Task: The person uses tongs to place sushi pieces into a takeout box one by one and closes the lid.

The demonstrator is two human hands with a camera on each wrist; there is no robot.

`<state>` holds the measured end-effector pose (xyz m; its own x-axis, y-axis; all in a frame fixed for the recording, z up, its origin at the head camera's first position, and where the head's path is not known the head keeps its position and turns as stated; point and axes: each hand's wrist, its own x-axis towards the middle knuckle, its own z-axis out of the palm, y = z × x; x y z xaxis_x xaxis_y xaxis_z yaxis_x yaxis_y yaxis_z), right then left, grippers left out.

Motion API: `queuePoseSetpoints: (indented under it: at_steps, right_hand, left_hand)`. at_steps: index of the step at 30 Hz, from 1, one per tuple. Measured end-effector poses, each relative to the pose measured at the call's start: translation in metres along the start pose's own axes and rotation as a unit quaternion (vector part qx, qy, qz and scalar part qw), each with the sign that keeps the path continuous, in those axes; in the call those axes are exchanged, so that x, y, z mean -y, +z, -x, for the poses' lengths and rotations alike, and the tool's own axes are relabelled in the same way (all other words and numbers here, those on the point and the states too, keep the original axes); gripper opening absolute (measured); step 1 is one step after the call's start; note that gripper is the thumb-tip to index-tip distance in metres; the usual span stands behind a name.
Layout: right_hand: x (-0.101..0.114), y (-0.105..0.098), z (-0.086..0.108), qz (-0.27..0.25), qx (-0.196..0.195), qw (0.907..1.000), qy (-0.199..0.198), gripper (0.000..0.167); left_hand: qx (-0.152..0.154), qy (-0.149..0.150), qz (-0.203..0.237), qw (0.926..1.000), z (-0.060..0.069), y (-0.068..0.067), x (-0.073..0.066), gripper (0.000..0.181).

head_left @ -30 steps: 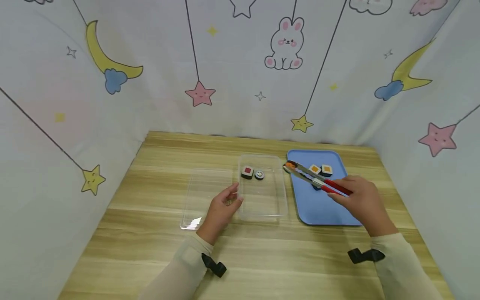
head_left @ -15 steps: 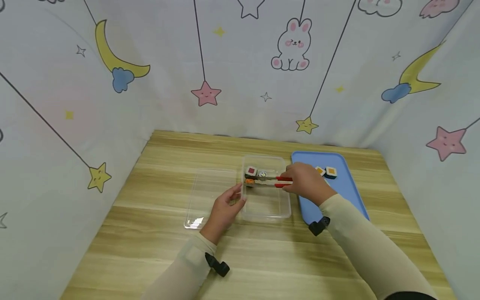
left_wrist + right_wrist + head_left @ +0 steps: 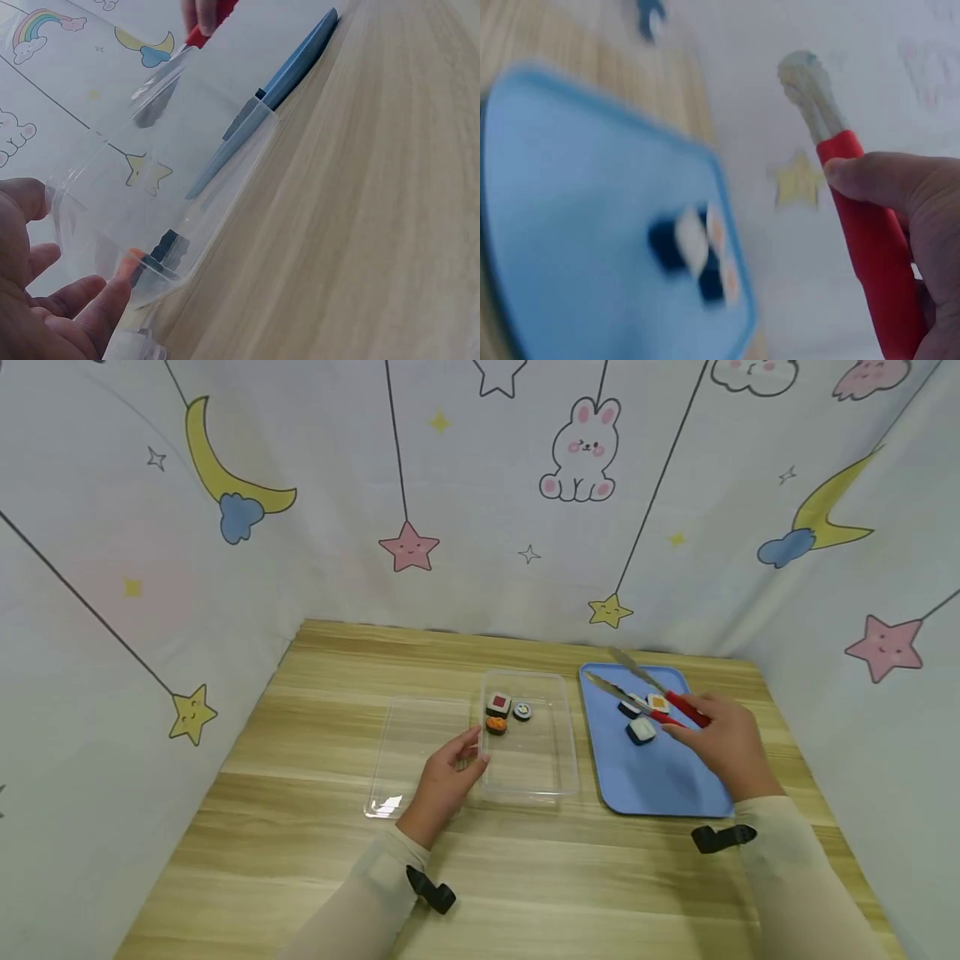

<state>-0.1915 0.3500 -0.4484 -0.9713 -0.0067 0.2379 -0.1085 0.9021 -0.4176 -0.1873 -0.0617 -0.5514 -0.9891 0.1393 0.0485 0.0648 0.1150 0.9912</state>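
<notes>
Sushi pieces [image 3: 498,704] number six: three toward ten o'clock inside one clear container [image 3: 525,792], three toward eleven on one blue tray [image 3: 652,781]. The right hand [image 3: 723,742] grips one pair of spread tongs [image 3: 684,707]; the left hand [image 3: 446,778], fingers loosely extended, touches the container. Right wrist view, though blurred, shows two orange centres [image 3: 715,229] on the tray; head view, one.

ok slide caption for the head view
Right grip holds red-handled tongs over a blue tray; left grip touches a clear box with sushi.
</notes>
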Motion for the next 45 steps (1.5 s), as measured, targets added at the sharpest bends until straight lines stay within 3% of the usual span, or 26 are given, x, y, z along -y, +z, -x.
queuePoseSetpoints:
  at_steps: [4,7,11,15,20,30,37,45]
  right_hand:
    - [-0.053,-0.009,0.021,0.021,-0.011,0.9964,0.081,0.06]
    - [-0.08,-0.007,0.034,0.022,0.003,0.9936,0.111,0.06]
    - [-0.096,0.0,0.039,0.027,0.018,0.9942,0.103,0.057]
    - [-0.1,0.008,0.038,0.034,0.01,0.9951,0.092,0.05]
    - [-0.098,0.009,0.041,0.013,0.002,0.9953,0.096,0.047]
    - [-0.084,-0.004,0.036,0.03,-0.002,0.9946,0.099,0.053]
    - [-0.048,-0.016,0.028,0.012,-0.007,0.9964,0.084,0.056]
    - [0.001,-0.018,0.016,-0.038,0.014,0.999,0.02,0.056]
  left_hand:
    - [0.001,-0.004,0.005,1.0,0.0,0.0,0.0,0.053]
    - [-0.002,-0.004,0.004,1.0,0.001,-0.001,0.001,0.053]
    - [-0.009,-0.005,0.005,0.9999,0.001,-0.002,0.001,0.052]
    - [-0.01,-0.007,0.006,0.9999,0.001,-0.003,0.001,0.051]
    - [-0.007,-0.012,0.008,0.9999,0.003,-0.002,0.001,0.052]
    - [-0.009,-0.007,0.009,0.9999,0.0,-0.003,0.005,0.05]
    - [-0.005,-0.006,0.003,1.0,0.001,-0.002,0.003,0.051]
    - [0.004,-0.01,0.007,0.9999,0.001,-0.001,0.0,0.053]
